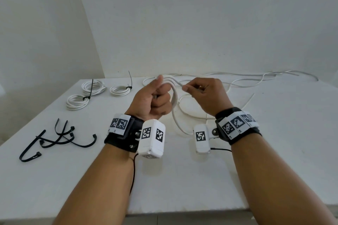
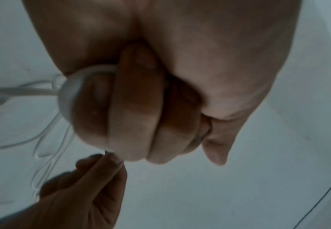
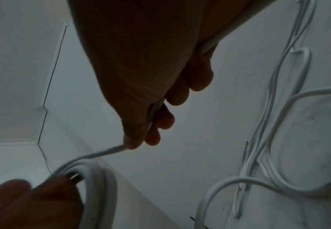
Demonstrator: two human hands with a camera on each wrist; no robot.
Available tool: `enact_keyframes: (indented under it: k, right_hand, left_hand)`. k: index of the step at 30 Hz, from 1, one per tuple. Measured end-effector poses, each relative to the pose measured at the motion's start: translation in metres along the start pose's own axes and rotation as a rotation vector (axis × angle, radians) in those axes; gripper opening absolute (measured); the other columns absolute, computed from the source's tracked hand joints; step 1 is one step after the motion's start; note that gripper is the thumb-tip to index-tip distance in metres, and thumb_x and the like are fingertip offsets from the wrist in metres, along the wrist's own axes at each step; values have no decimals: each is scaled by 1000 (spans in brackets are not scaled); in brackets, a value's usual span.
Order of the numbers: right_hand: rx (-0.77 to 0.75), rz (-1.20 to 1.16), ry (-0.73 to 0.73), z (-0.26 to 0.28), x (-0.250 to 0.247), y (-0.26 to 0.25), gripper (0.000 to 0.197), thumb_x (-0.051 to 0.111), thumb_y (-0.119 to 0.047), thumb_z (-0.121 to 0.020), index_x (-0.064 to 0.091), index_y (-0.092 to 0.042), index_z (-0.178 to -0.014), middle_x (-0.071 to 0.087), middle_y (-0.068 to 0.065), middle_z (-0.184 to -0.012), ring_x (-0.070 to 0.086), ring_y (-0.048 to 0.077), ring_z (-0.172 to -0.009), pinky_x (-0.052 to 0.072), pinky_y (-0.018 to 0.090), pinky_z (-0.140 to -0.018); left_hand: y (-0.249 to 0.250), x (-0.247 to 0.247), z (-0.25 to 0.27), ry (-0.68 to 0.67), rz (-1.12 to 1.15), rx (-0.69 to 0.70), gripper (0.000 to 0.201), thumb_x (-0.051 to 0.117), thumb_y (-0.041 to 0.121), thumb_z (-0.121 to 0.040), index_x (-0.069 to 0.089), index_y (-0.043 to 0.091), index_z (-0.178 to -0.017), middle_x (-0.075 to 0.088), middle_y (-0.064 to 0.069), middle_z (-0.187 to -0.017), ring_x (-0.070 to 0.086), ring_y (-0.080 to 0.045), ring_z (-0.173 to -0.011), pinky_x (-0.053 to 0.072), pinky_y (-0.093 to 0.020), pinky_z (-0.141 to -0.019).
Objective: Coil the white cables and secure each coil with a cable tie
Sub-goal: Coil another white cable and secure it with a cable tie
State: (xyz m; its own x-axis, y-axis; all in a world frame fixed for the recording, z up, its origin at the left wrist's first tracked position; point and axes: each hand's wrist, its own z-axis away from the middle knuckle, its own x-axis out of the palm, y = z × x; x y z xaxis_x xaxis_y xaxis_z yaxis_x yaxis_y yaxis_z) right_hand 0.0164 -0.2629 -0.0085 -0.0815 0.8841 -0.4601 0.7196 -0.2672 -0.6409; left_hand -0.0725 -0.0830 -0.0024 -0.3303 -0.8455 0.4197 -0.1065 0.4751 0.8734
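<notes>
White walls back a white table [image 1: 182, 179] filling the lower frame. Near the centre, the person's left hand [image 1: 155, 99] is fisted around loops of a white cable [image 1: 174, 97], thumb up. Just right of it, the right hand [image 1: 204, 92] pinches the same cable's strand. Three tied coils [image 1: 95, 87] lie at upper left, loose black cable ties [image 1: 54, 139] at left, more loose cables [image 1: 256, 78] at upper right.

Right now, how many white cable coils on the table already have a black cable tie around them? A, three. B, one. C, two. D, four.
A: three tied coils lie at the table's far left, while the left hand holds a fourth, untied coil.
</notes>
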Motion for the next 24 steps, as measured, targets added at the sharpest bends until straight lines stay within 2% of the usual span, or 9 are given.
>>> enact_keyframes:
  k: [1, 3, 5, 7, 8, 11, 15, 19, 24]
  right_hand:
    - [-15, 3, -32, 0, 3, -3, 19, 72, -29, -90, 76, -14, -79, 63, 1, -60, 46, 4, -50, 38, 14, -53]
    - [-51, 27, -98, 2, 10, -7, 24, 67, -27, -94, 74, -8, -80, 62, 8, -62, 45, 5, -51, 36, 13, -54]
    - [-60, 77, -171, 3, 16, -9, 23, 60, -24, -98, 72, -8, -89, 61, 2, -64, 47, 6, -57, 38, 17, -58]
    - [-53, 147, -253, 5, 22, -10, 20, 52, -18, -100, 71, -13, -106, 59, -9, -70, 53, 7, -66, 44, 25, -67]
    - [-51, 185, -296, 6, 24, -12, 22, 48, -15, -100, 68, -14, -110, 59, -10, -74, 55, 12, -73, 46, 28, -72]
    - [-24, 287, -412, 9, 30, -17, 26, 41, -12, -101, 63, -14, -114, 66, 2, -91, 60, 22, -85, 49, 36, -78]
    - [-22, 362, -523, 12, 32, -23, 35, 39, -12, -102, 61, -16, -128, 69, 5, -103, 63, 22, -91, 53, 38, -84]
    - [-31, 362, -563, 16, 30, -29, 31, 43, -14, -101, 68, -13, -120, 72, 3, -104, 59, 13, -89, 52, 33, -88]
    - [-67, 256, -438, 15, 27, -35, 17, 62, -21, -95, 77, -16, -103, 76, -6, -86, 67, 8, -81, 54, 24, -75]
  left_hand:
    - [0, 0, -2, -3, 76, 32, 50, 70, 56, -77, 37, 25, -56, 17, 8, -42, 12, -11, -34, 20, -20, -36]
    - [1, 0, -5, 15, 180, 89, 47, 53, 59, -85, 41, 23, -57, 18, 8, -43, 13, -11, -34, 15, -22, -39]
    - [2, 1, -8, 51, 257, 138, 48, 39, 59, -88, 44, 22, -59, 20, 8, -45, 14, -10, -36, 15, -23, -44]
    - [1, 1, -10, 97, 318, 195, 45, 36, 53, -93, 46, 20, -64, 29, 8, -46, 18, -10, -39, 20, -23, -48]
    - [1, 1, -12, 134, 331, 220, 43, 35, 50, -95, 46, 19, -67, 33, 7, -48, 22, -9, -40, 23, -23, -49]
    - [1, -1, -15, 266, 283, 289, 41, 28, 43, -103, 42, 18, -75, 36, 5, -55, 32, -10, -44, 33, -23, -51]
    - [0, -3, -19, 486, 208, 367, 39, 28, 39, -106, 40, 16, -77, 39, 3, -56, 36, -12, -45, 35, -25, -52]
    - [4, -9, -19, 710, -8, 460, 32, 33, 32, -107, 37, 16, -80, 40, 4, -54, 36, -13, -46, 30, -25, -51]
    - [-3, -8, -16, 764, -547, 385, 31, 32, 32, -107, 36, 16, -80, 40, 4, -60, 39, -10, -49, 36, -19, -51]
